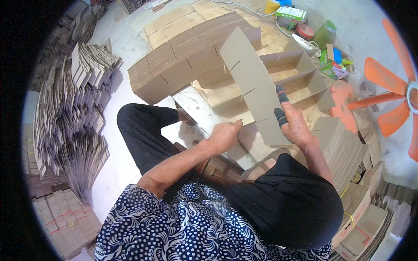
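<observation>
A long slotted cardboard divider [252, 87] stands tilted in front of me, its slots along the left edge. My right hand [295, 124] grips it near its lower right edge, with dark covers on two fingers. To the left of the divider's lower end, my left hand [225, 137] is closed, thumb and fingertips together. Anything between those fingertips is too small to make out. Behind the raised divider sits a partly assembled cardboard partition grid [300, 82] with crossing strips, partly hidden by it.
A long row of stacked slotted dividers [174, 52] lies beyond my hands. Another stack of cardboard strips [342, 143] is by my right knee. Tall piles of cardboard pieces [74, 113] stand at the left. An orange-bladed fan [392, 98] is at the right, and a green container [325, 34] behind.
</observation>
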Demonstrator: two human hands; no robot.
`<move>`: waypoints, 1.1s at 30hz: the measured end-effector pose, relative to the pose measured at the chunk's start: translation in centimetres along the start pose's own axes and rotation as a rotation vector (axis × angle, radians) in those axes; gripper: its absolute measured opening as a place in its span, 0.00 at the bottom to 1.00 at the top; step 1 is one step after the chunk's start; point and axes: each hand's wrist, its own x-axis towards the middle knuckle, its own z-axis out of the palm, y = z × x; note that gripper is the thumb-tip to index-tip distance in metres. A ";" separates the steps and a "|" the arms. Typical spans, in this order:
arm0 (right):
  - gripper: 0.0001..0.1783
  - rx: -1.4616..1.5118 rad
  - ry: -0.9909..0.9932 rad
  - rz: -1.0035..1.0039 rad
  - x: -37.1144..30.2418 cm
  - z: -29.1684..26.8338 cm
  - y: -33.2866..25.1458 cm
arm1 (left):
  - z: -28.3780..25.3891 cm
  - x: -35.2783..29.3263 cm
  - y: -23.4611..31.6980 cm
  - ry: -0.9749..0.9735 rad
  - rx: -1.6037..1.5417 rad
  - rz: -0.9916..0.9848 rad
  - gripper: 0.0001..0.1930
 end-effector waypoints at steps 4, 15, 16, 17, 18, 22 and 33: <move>0.43 -0.041 -0.023 -0.031 0.5 -0.2 -1.7 | 1.0 -0.4 -0.4 0.050 -0.029 0.029 0.10; 0.41 -0.051 0.055 0.014 -0.7 1.7 -0.9 | -1.5 0.3 -0.7 0.144 -0.127 0.109 0.17; 0.41 -0.044 0.061 -0.001 -0.8 2.0 -0.5 | -1.9 0.6 -1.3 0.224 -0.122 0.128 0.20; 0.41 -0.033 0.068 -0.018 -0.9 2.1 -0.5 | -2.6 1.1 -2.1 0.304 -0.115 0.146 0.23; 0.41 -0.041 0.037 -0.020 -0.9 2.0 -0.5 | -3.2 1.6 -2.9 0.384 -0.108 0.165 0.25; 0.39 -0.074 -0.085 0.002 -0.4 1.8 0.1 | -4.2 3.6 -5.0 0.267 0.068 -0.021 0.33; 0.22 -0.060 -0.097 0.061 -0.7 2.9 -1.3 | -8.6 11.2 -11.6 0.184 0.308 -0.312 0.19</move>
